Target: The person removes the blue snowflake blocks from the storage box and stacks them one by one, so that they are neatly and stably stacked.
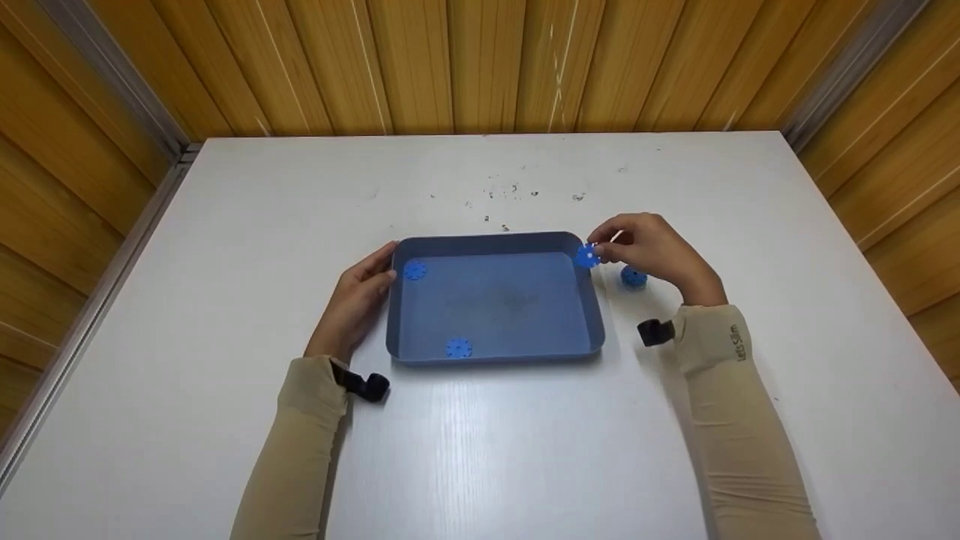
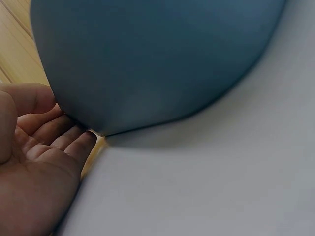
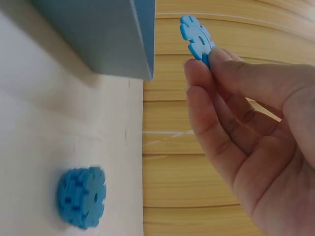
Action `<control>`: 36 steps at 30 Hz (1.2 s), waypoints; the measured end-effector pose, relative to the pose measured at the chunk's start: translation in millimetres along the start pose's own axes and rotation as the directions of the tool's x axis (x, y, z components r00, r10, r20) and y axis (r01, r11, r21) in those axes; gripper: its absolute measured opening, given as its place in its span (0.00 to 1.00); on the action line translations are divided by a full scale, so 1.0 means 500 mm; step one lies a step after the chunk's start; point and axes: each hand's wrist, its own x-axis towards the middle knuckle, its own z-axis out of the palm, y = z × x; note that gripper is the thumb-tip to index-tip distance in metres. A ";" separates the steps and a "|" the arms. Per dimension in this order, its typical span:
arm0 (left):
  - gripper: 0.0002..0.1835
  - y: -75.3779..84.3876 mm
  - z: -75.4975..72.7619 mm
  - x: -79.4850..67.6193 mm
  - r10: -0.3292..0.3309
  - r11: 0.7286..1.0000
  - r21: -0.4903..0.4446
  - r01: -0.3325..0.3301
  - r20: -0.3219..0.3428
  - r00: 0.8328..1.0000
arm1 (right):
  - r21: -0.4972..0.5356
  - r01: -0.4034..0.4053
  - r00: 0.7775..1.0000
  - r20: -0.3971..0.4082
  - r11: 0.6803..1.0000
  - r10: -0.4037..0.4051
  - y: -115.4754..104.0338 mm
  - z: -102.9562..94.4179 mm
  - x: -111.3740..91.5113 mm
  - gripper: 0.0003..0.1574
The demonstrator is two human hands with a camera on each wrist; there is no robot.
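Observation:
A shallow grey-blue tray [image 1: 495,360] lies before me. At its left wall my left hand [image 1: 352,304] rests with fairly straight fingers, the thumb close to the rim; the left wrist view shows the fingertips [image 2: 89,135] against the wall. My right hand [image 1: 649,251] pinches a blue interlocking disc [image 3: 194,37] between thumb and forefinger, held up tilted over the tray's far right corner. Two more blue discs lie flat in the tray, one disc [image 1: 415,270] at the far left and the other disc [image 1: 459,348] along the near side.
Below my right hand a short stack of blue discs [image 3: 82,197] stands on the white table [image 1: 480,450], just right of the tray. Yellow wood-patterned walls [image 1: 480,67] rise behind the table and at both sides. Dark scuff marks [image 1: 514,189] dot the tabletop beyond the tray.

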 end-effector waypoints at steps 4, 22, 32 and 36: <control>0.30 -0.001 -0.001 -0.002 0.001 1.000 -0.025 -0.001 0.000 1.000 | -0.001 -0.005 1.000 -0.005 1.000 0.005 0.020 -0.006 -0.010 0.13; 0.30 0.003 0.000 -0.007 0.010 0.998 -0.069 -0.009 0.018 1.000 | 0.018 -0.139 0.990 -0.024 0.990 0.139 0.063 -0.018 -0.034 0.14; 0.30 0.003 0.002 -0.006 0.009 0.997 -0.070 -0.008 0.019 1.000 | 0.025 -0.157 0.987 -0.015 0.987 0.157 0.092 -0.026 -0.044 0.16; 0.30 0.002 0.003 -0.003 0.003 0.998 -0.063 -0.002 0.014 1.000 | 0.026 -0.159 0.987 -0.011 0.987 0.160 0.100 -0.028 -0.046 0.16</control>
